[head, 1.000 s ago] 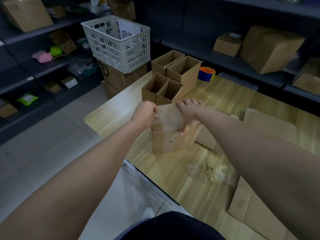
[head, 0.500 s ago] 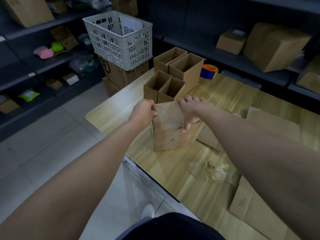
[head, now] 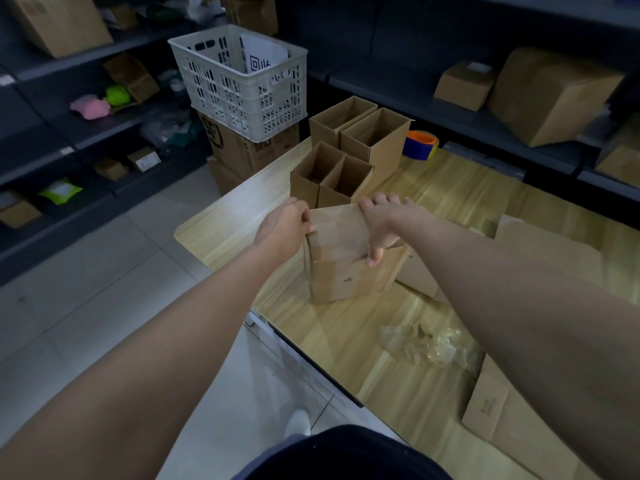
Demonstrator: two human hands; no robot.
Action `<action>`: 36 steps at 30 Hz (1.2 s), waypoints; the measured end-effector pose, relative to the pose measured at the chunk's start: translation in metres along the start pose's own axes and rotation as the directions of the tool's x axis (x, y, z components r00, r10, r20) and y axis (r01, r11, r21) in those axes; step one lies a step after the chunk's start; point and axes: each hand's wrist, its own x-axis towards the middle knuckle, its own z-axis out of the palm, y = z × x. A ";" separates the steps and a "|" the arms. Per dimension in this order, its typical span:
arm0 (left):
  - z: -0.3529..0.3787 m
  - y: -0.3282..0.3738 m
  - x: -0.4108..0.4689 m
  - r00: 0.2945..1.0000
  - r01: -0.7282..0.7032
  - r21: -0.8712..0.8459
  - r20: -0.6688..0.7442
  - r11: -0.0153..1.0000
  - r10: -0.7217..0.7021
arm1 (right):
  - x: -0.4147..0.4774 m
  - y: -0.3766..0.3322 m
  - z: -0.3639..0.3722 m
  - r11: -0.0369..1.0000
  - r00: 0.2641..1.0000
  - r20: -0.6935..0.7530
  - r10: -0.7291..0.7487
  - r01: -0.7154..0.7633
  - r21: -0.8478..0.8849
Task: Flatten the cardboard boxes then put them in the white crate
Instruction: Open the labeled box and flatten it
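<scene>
A small brown cardboard box (head: 349, 271) stands on the wooden table (head: 363, 341) near its left edge, its top flap closed. My left hand (head: 285, 225) grips the box's top left edge. My right hand (head: 379, 223) holds the top flap from the right, thumb down on the box's front face. Behind it stand several open-topped boxes (head: 343, 161). The white crate (head: 242, 84) sits on a stack of larger cartons past the table's far left corner, with a printed sheet inside.
Flattened cardboard (head: 554, 247) lies on the table at the right, and more (head: 502, 420) at the near right. Crumpled clear plastic (head: 426, 341) lies by my right forearm. A blue and orange tape roll (head: 420, 145) sits at the table's back edge. Dark shelves with cartons surround the table.
Both hands stay on the box's top. The view has shifted slightly; the box has barely moved.
</scene>
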 end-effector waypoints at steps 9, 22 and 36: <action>0.000 0.006 -0.003 1.000 0.004 0.064 -0.013 0.998 -0.004 | -0.001 -0.002 -0.001 1.000 1.000 0.021 0.003 -0.002 -0.021; -0.007 -0.002 -0.002 0.985 -0.093 -0.009 0.148 0.996 0.094 | -0.005 -0.004 0.004 0.999 1.000 0.017 0.017 -0.016 -0.040; -0.006 0.018 -0.021 0.998 -0.002 0.036 0.056 0.999 0.000 | 0.002 -0.007 0.006 0.999 1.000 0.010 0.016 -0.015 -0.044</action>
